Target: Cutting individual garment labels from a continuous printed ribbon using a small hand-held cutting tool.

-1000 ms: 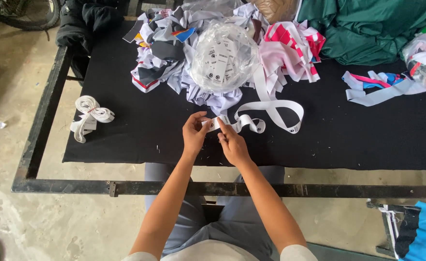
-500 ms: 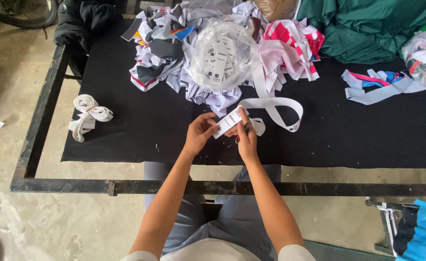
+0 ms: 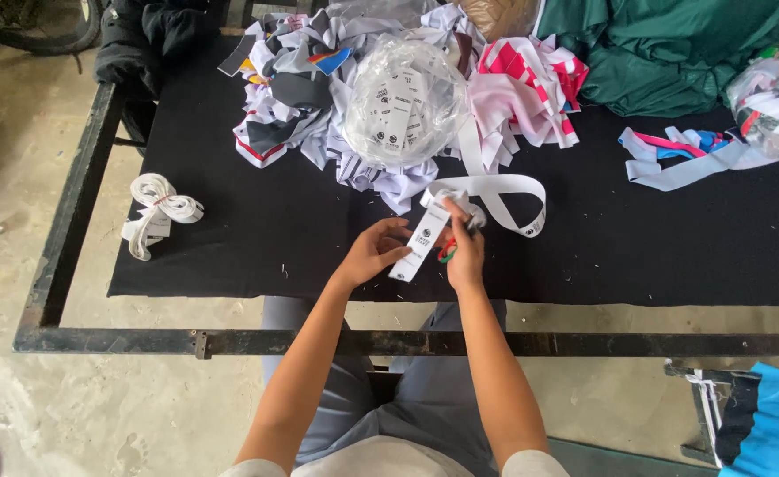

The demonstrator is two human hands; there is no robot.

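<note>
Since a moment ago, both hands have lifted the white label stack point(image 3: 426, 244) slightly; left hand point(image 3: 373, 253) and right hand point(image 3: 464, 258) pinch it near the bench's point(image 3: 230, 256) front edge.

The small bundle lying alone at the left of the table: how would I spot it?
Start at the black table and follow it to its left end. There the bundle lies alone, white strips tied with a red band, far from the big scrap pile.

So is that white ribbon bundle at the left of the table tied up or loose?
Tied: the white ribbon bundle lies looped, cinched at its middle by a thin red band.
</note>
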